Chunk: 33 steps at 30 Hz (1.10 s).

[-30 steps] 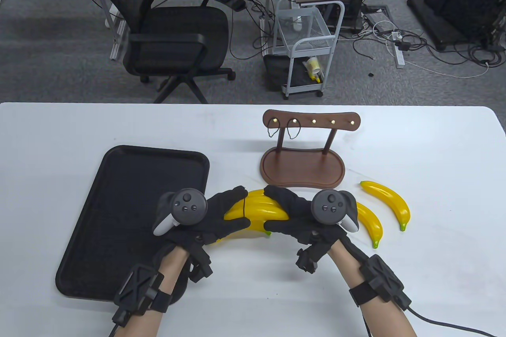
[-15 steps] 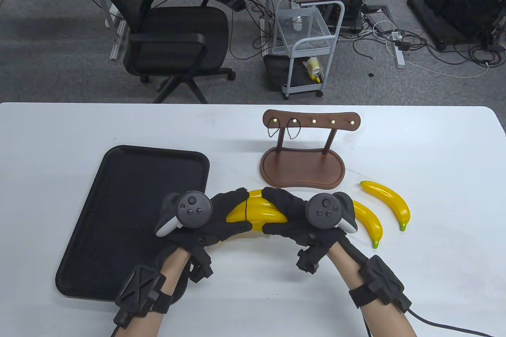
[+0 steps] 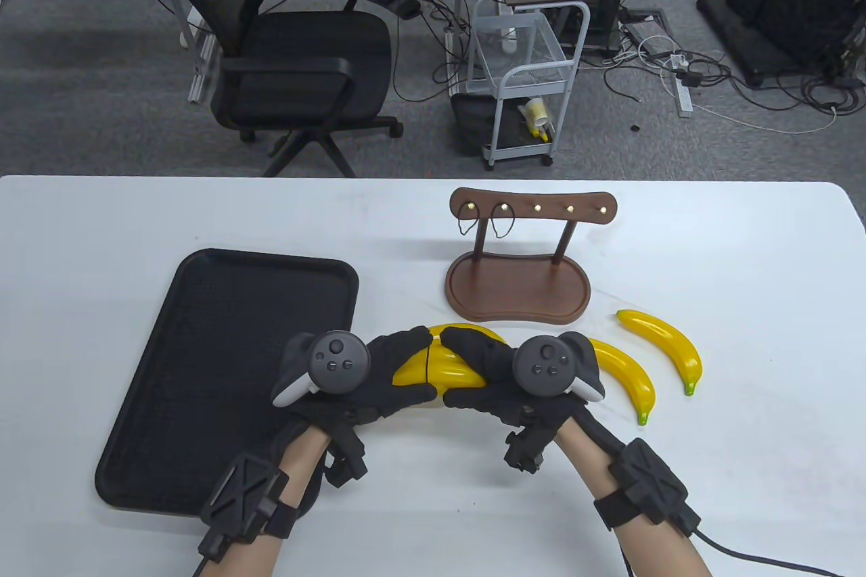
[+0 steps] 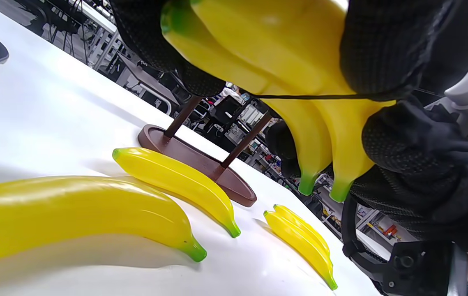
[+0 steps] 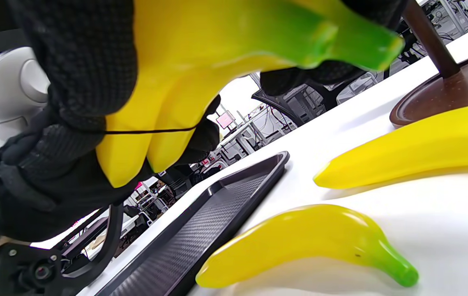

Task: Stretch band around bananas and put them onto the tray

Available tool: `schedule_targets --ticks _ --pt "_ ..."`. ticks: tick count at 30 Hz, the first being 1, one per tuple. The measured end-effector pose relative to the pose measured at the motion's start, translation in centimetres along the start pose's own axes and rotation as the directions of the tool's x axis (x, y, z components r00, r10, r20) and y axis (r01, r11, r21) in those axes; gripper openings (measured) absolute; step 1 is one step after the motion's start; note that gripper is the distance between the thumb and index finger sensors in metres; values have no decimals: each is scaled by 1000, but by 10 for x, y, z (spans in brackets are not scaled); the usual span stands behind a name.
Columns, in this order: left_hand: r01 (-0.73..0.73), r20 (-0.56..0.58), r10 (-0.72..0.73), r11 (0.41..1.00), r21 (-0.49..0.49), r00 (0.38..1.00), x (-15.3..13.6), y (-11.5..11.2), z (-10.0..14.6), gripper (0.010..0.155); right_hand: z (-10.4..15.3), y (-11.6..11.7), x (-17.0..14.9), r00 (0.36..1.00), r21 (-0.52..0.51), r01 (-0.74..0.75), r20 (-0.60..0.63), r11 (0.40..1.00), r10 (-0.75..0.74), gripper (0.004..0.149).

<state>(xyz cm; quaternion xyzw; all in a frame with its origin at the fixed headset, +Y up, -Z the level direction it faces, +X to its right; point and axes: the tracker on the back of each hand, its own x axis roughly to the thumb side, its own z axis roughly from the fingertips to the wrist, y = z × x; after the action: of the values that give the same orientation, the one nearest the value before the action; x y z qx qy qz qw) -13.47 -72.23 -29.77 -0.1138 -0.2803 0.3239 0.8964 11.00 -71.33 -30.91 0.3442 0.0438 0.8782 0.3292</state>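
Note:
Both gloved hands hold a bundle of two yellow bananas (image 3: 443, 367) above the table, just right of the black tray (image 3: 203, 360). My left hand (image 3: 409, 367) grips its left end and my right hand (image 3: 457, 367) grips its right part, fingers curled over the top and thumbs underneath. A thin black band (image 3: 428, 366) circles the bundle between the hands. In the wrist views the band (image 4: 299, 97) (image 5: 151, 131) runs tight across both bananas and under gloved fingers. The bundle's middle is hidden behind the hands.
Loose bananas (image 3: 629, 374) (image 3: 666, 347) lie to the right, and more lie under the hands (image 4: 73, 213) (image 5: 307, 242). A brown wooden stand (image 3: 517, 286) with two spare bands on its hooks (image 3: 484, 218) sits behind the hands. An office chair and a cart stand beyond the far edge.
The hands have drawn closer together along the bundle: the left slid a little right, the right slid left. More of the loose banana on the right shows now.

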Motion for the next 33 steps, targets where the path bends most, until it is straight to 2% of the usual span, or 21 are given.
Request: schedule_targets --ticks 7,12,24,27,33 --pt "-8 -10 7 1000 -5 1000 -3 0 0 79 -1 4 0 1000 29 -22 -8 999 22 85" --pt "18 -20 -18 1000 1 1000 0 0 0 80 -1 4 2 999 15 -39 -21 999 39 89" --pt "81 -54 -79 996 35 995 9 -3 -1 81 1 10 12 980 -59 -198 -47 979 195 102" --pt "84 -60 -82 996 35 995 9 -4 -2 81 1 12 12 974 -77 -225 -55 971 221 101" --pt "83 -53 -81 996 32 995 8 -4 -1 82 1 11 9 983 -68 -181 -36 981 179 96"
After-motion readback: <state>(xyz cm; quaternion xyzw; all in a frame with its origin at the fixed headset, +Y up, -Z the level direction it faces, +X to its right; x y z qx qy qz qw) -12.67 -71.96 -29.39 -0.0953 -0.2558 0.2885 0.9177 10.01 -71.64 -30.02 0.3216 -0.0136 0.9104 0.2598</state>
